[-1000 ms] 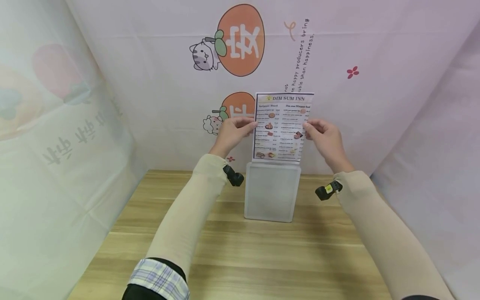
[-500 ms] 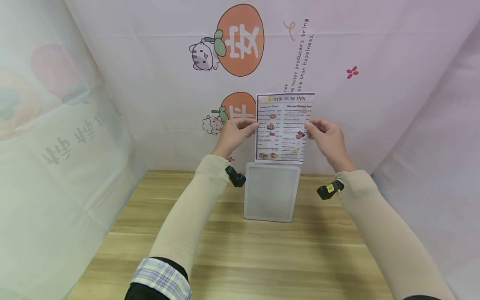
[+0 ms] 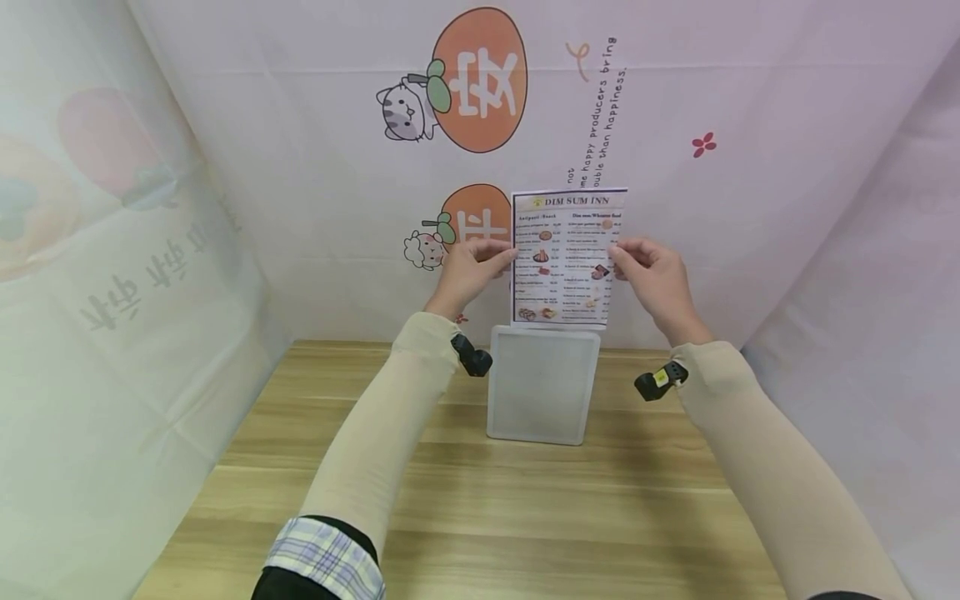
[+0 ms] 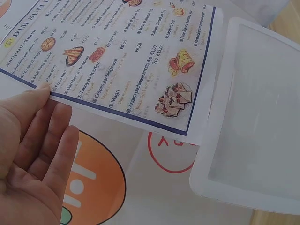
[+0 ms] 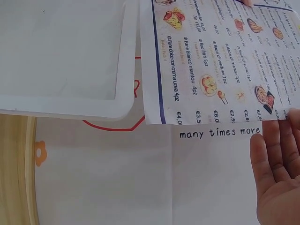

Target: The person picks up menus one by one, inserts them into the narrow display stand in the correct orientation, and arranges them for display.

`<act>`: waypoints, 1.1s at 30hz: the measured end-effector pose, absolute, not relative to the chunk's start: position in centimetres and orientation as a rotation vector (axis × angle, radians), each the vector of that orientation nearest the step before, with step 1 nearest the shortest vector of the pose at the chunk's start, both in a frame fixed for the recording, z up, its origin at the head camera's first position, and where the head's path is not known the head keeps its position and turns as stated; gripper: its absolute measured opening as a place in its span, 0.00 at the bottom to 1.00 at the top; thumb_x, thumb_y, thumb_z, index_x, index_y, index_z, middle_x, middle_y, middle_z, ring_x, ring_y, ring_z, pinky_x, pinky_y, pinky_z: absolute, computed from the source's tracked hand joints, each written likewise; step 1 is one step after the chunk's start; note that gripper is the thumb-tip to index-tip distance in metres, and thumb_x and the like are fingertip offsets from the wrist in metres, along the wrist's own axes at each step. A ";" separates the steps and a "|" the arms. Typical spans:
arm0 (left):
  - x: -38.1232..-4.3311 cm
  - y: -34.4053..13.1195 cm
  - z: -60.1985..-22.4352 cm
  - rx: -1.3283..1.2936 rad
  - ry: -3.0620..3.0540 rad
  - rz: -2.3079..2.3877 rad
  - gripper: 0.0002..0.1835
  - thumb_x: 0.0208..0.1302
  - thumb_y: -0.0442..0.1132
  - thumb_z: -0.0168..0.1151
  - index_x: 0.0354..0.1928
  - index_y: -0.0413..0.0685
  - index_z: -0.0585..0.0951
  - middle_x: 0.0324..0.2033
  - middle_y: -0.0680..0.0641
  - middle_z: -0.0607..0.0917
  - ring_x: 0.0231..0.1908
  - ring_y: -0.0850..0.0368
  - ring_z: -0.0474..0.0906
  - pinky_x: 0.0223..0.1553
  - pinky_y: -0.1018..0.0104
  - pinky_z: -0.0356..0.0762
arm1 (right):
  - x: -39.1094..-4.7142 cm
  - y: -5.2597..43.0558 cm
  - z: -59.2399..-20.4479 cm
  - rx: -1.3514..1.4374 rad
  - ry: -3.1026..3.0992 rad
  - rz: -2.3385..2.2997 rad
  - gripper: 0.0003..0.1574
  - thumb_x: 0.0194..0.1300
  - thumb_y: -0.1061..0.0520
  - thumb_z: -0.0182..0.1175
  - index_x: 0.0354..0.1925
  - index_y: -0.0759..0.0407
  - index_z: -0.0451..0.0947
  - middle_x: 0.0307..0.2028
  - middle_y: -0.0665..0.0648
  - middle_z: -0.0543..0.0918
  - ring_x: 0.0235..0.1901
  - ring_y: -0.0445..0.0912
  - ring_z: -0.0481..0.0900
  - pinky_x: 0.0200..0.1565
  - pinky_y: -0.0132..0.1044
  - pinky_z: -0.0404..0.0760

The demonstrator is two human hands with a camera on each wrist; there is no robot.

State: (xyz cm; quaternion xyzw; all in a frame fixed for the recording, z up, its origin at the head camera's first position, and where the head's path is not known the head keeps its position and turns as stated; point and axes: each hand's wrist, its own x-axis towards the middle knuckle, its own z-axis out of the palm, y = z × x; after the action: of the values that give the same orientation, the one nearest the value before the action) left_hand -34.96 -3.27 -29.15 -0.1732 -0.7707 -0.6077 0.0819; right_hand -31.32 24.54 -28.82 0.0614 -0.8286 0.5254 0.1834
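Observation:
A printed menu sheet (image 3: 567, 258) headed "DIM SUM INN" is held upright between the two hands. My left hand (image 3: 468, 271) pinches its left edge between thumb and fingers, and my right hand (image 3: 654, 279) pinches the right edge. Just below the sheet stands a translucent white display frame (image 3: 543, 385), its face blank. The sheet's bottom edge is right at the frame's top rim in the head view. In the left wrist view the menu (image 4: 122, 65) lies alongside the rim of the frame (image 4: 211, 154). From the right wrist, a narrow gap shows between the menu (image 5: 211, 61) and the frame (image 5: 127, 61).
The frame rests on a wood-grain table (image 3: 480, 517) near its back edge. Behind it hangs a pale printed cloth (image 3: 322, 208) with orange fruit drawings and lettering. Similar cloths hang on the left (image 3: 112, 400) and right (image 3: 862, 333).
Held in both hands, the menu sheet shifts slightly right, then dips a little toward the frame's top rim. The frame stays in place.

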 end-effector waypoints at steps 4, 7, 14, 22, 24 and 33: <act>-35.0 -3.3 -29.3 -0.516 -2.314 -1.808 0.15 0.66 0.48 0.68 0.48 0.48 0.87 0.43 0.53 0.85 0.43 0.60 0.83 0.45 0.70 0.82 | -31.5 24.6 -29.0 0.183 -2.339 1.476 0.31 0.71 0.38 0.58 0.56 0.60 0.79 0.47 0.56 0.83 0.43 0.45 0.80 0.51 0.36 0.79; -34.9 -3.4 -29.4 -0.509 -2.316 -1.813 0.15 0.66 0.48 0.68 0.48 0.48 0.87 0.42 0.53 0.86 0.43 0.60 0.83 0.46 0.70 0.82 | -31.6 24.6 -29.1 0.183 -2.344 1.475 0.31 0.71 0.37 0.58 0.57 0.60 0.78 0.47 0.56 0.83 0.44 0.45 0.80 0.52 0.36 0.79; -34.8 -3.6 -29.5 -0.500 -2.316 -1.829 0.15 0.67 0.48 0.68 0.49 0.48 0.87 0.43 0.53 0.86 0.45 0.60 0.83 0.46 0.70 0.82 | -31.7 24.4 -29.3 0.180 -2.349 1.491 0.32 0.71 0.37 0.58 0.57 0.61 0.78 0.47 0.56 0.83 0.46 0.50 0.80 0.56 0.46 0.78; -34.8 -4.1 -29.9 -0.481 -2.318 -1.852 0.16 0.66 0.49 0.68 0.49 0.48 0.87 0.43 0.53 0.87 0.44 0.60 0.83 0.47 0.70 0.81 | -31.9 24.0 -29.5 0.194 -2.342 1.496 0.30 0.71 0.38 0.59 0.55 0.62 0.79 0.46 0.56 0.83 0.43 0.46 0.80 0.51 0.36 0.80; -34.8 -4.2 -30.1 -0.476 -2.317 -1.865 0.16 0.66 0.50 0.68 0.49 0.49 0.87 0.43 0.53 0.87 0.44 0.60 0.83 0.47 0.70 0.81 | -31.8 23.9 -29.5 0.194 -2.343 1.495 0.31 0.71 0.38 0.59 0.55 0.62 0.79 0.46 0.57 0.83 0.43 0.45 0.80 0.49 0.33 0.80; -34.8 -4.4 -30.3 -0.485 -2.306 -1.889 0.16 0.66 0.50 0.68 0.49 0.49 0.87 0.43 0.54 0.87 0.45 0.60 0.83 0.47 0.69 0.82 | -31.8 23.8 -29.9 0.201 -2.347 1.508 0.30 0.72 0.38 0.58 0.56 0.61 0.78 0.47 0.57 0.83 0.44 0.45 0.80 0.49 0.31 0.80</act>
State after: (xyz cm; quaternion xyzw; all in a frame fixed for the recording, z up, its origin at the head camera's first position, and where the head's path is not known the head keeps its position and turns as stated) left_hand -34.82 -4.40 -30.34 -0.1602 -0.7621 -0.6243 0.0610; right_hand -31.80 23.76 -29.86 0.0710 -0.8267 0.5312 0.1712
